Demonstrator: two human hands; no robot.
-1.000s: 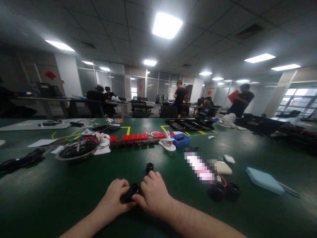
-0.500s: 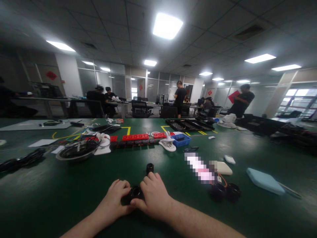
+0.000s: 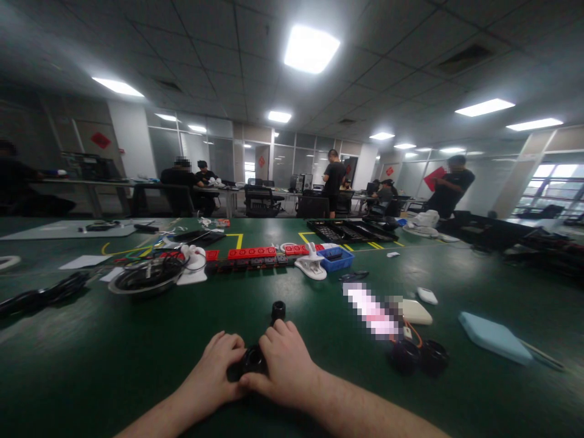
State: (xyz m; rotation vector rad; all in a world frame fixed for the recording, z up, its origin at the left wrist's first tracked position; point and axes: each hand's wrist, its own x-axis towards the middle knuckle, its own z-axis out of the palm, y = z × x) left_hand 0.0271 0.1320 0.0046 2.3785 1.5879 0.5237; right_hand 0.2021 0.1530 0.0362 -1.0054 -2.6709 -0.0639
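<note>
Both hands are closed around one black part with a round hole (image 3: 254, 360), low in the middle of the view. My left hand (image 3: 219, 367) grips its left side, fingers curled over the top and thumb below. From the right, my right hand (image 3: 286, 363) wraps over the same part, its thumb along the near edge. Just beyond my right fingers a black cylindrical piece with a hollow top (image 3: 278, 310) shows; whether it joins the held part is hidden. The underside of the held part cannot be seen.
To the right lie two round black parts (image 3: 420, 358), a cream case (image 3: 415, 311) and a light blue case (image 3: 495, 338). Further off are a metal bowl (image 3: 137, 289), a white clip-like stand (image 3: 311, 267), a blue bin (image 3: 337, 260) and a red-topped row of modules (image 3: 252, 252).
The view has shifted slightly, so the table items sit a little further right. Both hands keep hold of the black part, its hole now turned a bit and partly more covered.
</note>
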